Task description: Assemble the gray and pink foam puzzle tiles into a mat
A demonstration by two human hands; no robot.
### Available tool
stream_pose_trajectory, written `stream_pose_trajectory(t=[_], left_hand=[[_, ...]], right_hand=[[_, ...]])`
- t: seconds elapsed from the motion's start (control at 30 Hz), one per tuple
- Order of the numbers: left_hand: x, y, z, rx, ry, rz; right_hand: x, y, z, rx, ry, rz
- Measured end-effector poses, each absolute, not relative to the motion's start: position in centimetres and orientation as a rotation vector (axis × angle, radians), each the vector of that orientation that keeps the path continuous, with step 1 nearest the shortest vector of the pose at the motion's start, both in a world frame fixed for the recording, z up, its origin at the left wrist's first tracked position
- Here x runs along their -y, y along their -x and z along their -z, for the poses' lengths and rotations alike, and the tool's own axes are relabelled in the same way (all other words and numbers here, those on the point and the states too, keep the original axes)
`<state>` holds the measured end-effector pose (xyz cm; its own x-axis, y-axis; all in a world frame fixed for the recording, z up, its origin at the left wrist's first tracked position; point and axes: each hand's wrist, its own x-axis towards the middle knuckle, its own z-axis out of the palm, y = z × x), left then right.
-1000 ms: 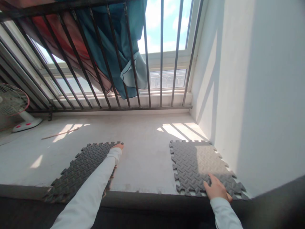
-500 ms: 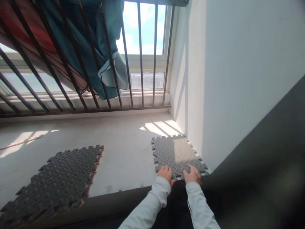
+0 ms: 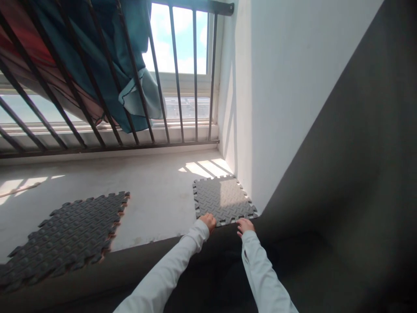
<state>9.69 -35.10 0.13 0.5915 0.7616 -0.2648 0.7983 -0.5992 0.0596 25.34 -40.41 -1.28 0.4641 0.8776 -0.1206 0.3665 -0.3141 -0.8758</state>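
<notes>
A second ago, I see the left grip (image 3: pixel 209 221) at a far corner of the other mat (image 3: pixel 71 234), well to the left of the wall-side mat (image 3: pixel 224 198); now it is at the wall-side mat's near left corner. Half a second ago its fingers lie spread over that corner; now they are curled at the edge. The right grip (image 3: pixel 245 226) has come back from the top of the wall-side mat to its near edge. My view has swung right: the fan, once far left of that mat, is gone from sight, and the railing's end (image 3: pixel 228 8) now shows beyond it.
</notes>
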Motion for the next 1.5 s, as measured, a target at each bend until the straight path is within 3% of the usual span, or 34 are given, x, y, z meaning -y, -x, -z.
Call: stream_pose_trajectory(t=[0.33,0.7,0.97,1.1,1.27,1.5], left_hand=[[35.8,-9.9,-1.2,-1.344,-2.634,0.352],[37.1,-13.3,-0.8,-1.919,-2.64,-0.184],[33.6,-12.6,-5.9,-1.881,-2.7,-0.396],[31.9,-5.9,-9.8,-1.99,-2.702,-0.615],[35.4,11.3,-12.5,-2.366,-2.668,-0.85],[46.0,33.6,-8.6,-2.802,-2.451,-0.553]], right_hand=[[38.5,-24.7,1.4,0.505,1.713,-1.032],[37.6,-24.8,0.2,0.595,1.433,-0.755],[39.6,-24.3,-1.8,0.852,1.401,-0.609],[39.7,-24.9,-1.3,0.921,1.487,-0.529],[38.7,-26.3,0.7,0.964,1.608,-0.621],[36.9,-26.7,3.1,0.979,1.906,-0.659]])
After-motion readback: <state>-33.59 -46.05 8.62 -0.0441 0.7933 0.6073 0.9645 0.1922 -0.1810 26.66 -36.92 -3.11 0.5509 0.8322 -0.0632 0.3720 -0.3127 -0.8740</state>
